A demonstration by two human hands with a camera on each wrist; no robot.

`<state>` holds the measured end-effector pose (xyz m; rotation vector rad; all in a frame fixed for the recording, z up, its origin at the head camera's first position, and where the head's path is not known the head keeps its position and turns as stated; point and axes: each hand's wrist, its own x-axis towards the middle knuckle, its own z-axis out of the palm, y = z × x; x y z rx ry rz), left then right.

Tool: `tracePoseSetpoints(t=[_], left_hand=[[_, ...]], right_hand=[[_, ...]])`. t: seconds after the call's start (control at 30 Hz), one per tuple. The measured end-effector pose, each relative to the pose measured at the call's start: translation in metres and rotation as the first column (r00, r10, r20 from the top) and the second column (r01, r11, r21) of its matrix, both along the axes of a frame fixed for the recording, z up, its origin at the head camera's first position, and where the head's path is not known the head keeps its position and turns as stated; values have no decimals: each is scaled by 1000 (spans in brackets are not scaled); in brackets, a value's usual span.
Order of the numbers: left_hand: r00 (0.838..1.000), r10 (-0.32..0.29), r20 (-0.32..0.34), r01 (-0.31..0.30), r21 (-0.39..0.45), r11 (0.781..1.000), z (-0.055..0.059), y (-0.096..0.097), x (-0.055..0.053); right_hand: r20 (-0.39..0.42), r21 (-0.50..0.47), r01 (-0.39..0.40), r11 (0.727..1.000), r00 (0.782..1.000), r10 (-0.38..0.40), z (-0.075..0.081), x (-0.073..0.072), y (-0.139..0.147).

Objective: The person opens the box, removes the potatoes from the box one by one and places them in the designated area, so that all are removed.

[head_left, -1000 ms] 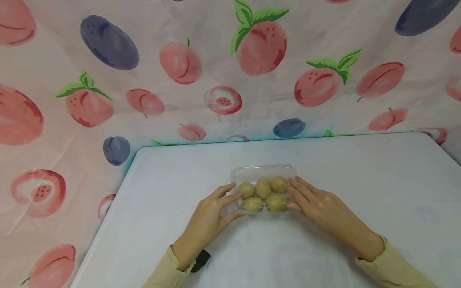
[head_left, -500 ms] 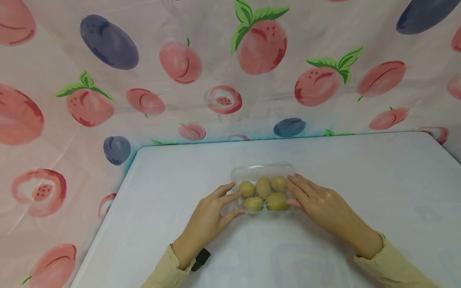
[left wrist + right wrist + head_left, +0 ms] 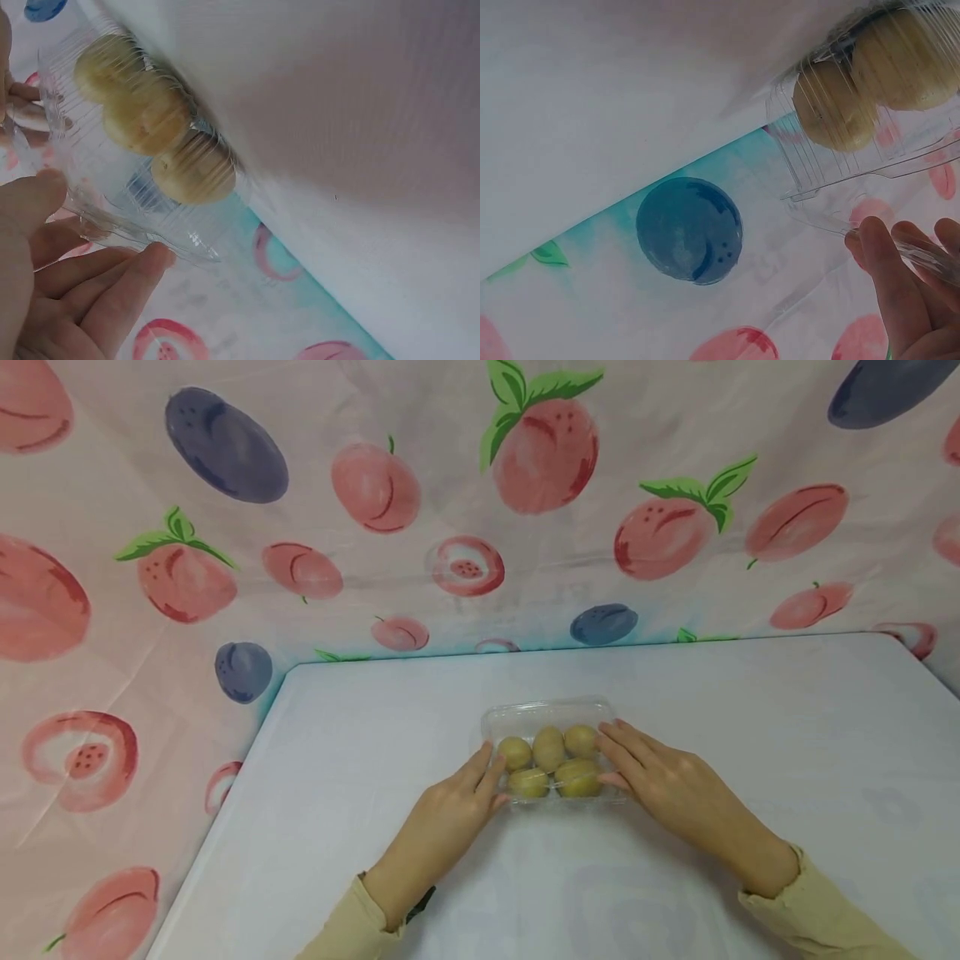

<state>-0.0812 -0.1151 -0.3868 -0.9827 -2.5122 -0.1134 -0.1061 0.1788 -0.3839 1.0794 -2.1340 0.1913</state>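
Both short ends of a clear box (image 3: 517,720) have a hand at them. The left hand (image 3: 453,806) slants in from the near left, back of the hand up, its fingers fairly straight and close together, tips touching that end, thumb at the near corner. The right hand (image 3: 675,789) mirrors it, palm down, fingers long and laid on the other end, thumb reaching to the front. Both look unclenched, touching the plastic; how hard they press I can't tell. Behind them come loose beige sleeves (image 3: 821,906), with a dark band (image 3: 420,904) showing at the left wrist.

The box rests on the white table (image 3: 757,710), around the middle and nearer the far edge. Past that edge hangs a cloth (image 3: 465,468) printed with peaches and blue plums. Fingers cover parts of both ends of the box, while its front and back lie in plain sight.

Its long axis runs side to side, nearly along the table's far edge, one long side facing the person. Inside sit five potatoes (image 3: 577,778): three behind, two in front; the middle back one points away from the person.
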Motion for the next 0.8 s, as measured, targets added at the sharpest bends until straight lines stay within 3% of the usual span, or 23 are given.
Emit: tracePoseSetpoints(t=[0.17, 0.27, 0.8], left_hand=[[995, -2, -99, -5, -80, 997, -1, 3, 2], [992, 2, -124, -13, -88, 996, -1, 4, 2], [997, -17, -73, 20, 42, 999, 1, -1, -1]], right_hand=[[-9, -3, 0, 1000, 1000, 0, 0, -1, 0], [-4, -9, -5, 1000, 1000, 5, 0, -1, 0], [52, -21, -5, 1000, 999, 6, -1, 1, 4]])
